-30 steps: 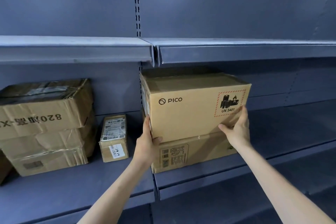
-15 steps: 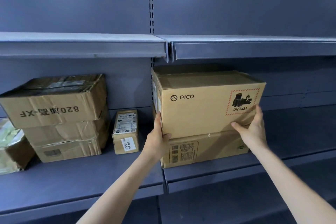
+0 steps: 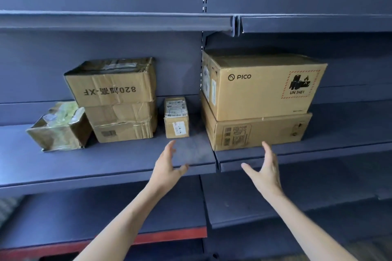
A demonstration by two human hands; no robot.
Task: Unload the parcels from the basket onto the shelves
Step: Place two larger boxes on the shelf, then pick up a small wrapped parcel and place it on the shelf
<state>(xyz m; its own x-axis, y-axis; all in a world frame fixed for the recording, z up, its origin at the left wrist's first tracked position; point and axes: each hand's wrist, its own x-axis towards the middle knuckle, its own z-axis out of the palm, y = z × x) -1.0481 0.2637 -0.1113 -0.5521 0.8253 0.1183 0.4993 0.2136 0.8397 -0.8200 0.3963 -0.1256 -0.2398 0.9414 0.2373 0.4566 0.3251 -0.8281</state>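
Observation:
A large PICO box (image 3: 263, 89) sits on top of a flatter cardboard box (image 3: 256, 134) on the middle shelf (image 3: 127, 167), right of the upright. My left hand (image 3: 167, 167) and my right hand (image 3: 265, 170) hover open in front of the shelf edge, fingers straight, palms facing each other, holding nothing and clear of both boxes. The basket is out of view.
Left of the upright stand a small labelled parcel (image 3: 176, 117), two stacked worn cartons (image 3: 115, 99) and a taped packet (image 3: 58, 128). Bare shelf stretches to the right of the PICO stack. An upper shelf (image 3: 116, 21) overhangs; lower shelves (image 3: 275, 201) lie below.
Both hands let go of the PICO box and drew back and down from it. The view pulled back and shifted left, showing more of the shelf.

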